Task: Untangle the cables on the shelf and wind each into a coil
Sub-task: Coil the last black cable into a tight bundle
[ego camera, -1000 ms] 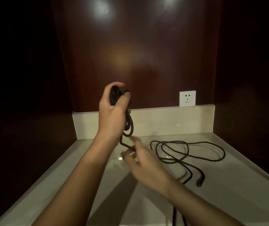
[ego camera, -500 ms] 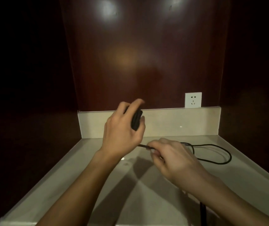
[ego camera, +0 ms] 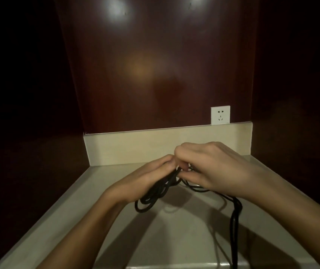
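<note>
On the left side, the left hand (ego camera: 141,183) lies low over the pale, smooth stone shelf (ego camera: 77,220), its fingers curled around a bundle of thin black cable loops (ego camera: 155,195). The loops hang out below the palm toward the shelf; whether they touch it I cannot tell. A second ago this hand was lifted high in front of the dark red wooden back wall (ego camera: 155,65) with the bundle upright; now it has come down and forward, and the bundle lies nearly flat.

In the middle, the two hands meet. The right hand (ego camera: 213,169) has moved from the loose part of the cable up to the top of the bundle, and its thumb and fingertips pinch the black strand just beside the left fingers. In my judgement, one more turn is being laid onto the coil, so the winding is in progress but not finished.

To the right, the rest of the cable runs under the right wrist and goes toward the near edge of the shelf, where a thicker black length (ego camera: 235,230) leaves the picture. The wide loops that lay open on the shelf a second ago are mostly hidden now, behind the right hand. Some length probably remains to be wound. A white wall socket (ego camera: 220,115) sits on the back wall, above the right hand.
</note>
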### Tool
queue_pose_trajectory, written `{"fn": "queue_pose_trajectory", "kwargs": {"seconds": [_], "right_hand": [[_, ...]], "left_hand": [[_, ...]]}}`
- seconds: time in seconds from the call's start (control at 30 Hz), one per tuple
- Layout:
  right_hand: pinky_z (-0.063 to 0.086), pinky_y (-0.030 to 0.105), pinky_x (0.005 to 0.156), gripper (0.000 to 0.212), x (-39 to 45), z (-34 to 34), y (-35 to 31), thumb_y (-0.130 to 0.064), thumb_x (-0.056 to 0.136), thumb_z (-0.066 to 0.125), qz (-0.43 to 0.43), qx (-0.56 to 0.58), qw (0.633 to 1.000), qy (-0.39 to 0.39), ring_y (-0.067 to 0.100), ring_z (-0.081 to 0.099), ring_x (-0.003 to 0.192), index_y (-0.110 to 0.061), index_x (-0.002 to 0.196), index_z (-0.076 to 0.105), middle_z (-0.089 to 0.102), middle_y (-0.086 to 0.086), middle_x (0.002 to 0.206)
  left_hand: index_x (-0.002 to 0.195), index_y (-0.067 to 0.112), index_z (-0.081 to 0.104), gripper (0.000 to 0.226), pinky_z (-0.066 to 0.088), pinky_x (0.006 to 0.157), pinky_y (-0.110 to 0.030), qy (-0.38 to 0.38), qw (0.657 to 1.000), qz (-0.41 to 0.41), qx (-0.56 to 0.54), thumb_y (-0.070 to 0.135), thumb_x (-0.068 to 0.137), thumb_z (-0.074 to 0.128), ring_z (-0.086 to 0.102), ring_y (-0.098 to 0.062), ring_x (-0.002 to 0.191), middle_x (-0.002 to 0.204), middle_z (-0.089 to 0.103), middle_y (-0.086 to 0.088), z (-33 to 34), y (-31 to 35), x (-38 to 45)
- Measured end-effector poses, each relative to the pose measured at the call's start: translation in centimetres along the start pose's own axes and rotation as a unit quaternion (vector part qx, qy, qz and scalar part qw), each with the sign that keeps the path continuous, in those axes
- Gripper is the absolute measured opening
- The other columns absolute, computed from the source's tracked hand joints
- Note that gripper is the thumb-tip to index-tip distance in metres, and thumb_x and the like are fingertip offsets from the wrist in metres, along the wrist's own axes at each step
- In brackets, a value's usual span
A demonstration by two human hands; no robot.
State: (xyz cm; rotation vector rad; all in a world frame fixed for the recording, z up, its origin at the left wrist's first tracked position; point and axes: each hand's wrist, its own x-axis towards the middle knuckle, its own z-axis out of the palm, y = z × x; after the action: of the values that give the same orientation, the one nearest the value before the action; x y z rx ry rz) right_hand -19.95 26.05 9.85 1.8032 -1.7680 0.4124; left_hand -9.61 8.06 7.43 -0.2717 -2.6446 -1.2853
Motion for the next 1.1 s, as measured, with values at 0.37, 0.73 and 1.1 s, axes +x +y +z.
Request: {"fn": "queue_pose_trajectory", "kwargs": {"seconds": [0.37, 0.73, 1.1], "right_hand": [[0.052, 0.031, 0.063, 0.026, 1.3, -1.4, 2.7, -0.027, 0.083, 0.079, 0.183, 0.216, 0.958, -0.052, 0.011, 0.067, 0.067, -0.014, 0.085, 0.056, 0.067, 0.005, 0.076], [0.039, 0.021, 0.055, 0.033, 1.1, 6.1, 0.3, -0.038, 0.105, 0.04, 0.372, 0.464, 0.79, 0.147, 0.01, 0.049, 0.061, -0.014, 0.098, 0.061, 0.053, 0.0, 0.076], [0.043, 0.028, 0.096, 0.045, -0.1, 7.6, -2.0, -0.046, 0.1, 0.047, 0.227, 0.25, 0.94, 0.045, 0.003, 0.052, 0.107, -0.037, 0.143, 0.04, 0.041, -0.009, 0.122]], "left_hand": [[0.123, 0.021, 0.063, 0.052, 0.051, 0.068, -0.031, -0.009, 0.993, -0.071, -0.098, 0.007, 0.073, 0.059, 0.064, -0.018, 0.08, 0.11, 0.068, -0.018, -0.8, 0.3, -1.7], [0.111, 0.015, 0.07, 0.058, 0.054, 0.063, -0.033, 0.078, 0.903, 0.044, -0.42, 0.003, 0.057, 0.055, 0.069, -0.035, 0.086, 0.101, 0.065, -0.025, 0.2, 0.9, -1.6], [0.118, 0.01, 0.06, 0.05, 0.047, 0.058, -0.028, 0.236, 0.829, 0.04, -0.505, 0.005, 0.07, 0.045, 0.063, -0.029, 0.084, 0.104, 0.066, -0.024, 0.3, 2.1, -1.1]]}}
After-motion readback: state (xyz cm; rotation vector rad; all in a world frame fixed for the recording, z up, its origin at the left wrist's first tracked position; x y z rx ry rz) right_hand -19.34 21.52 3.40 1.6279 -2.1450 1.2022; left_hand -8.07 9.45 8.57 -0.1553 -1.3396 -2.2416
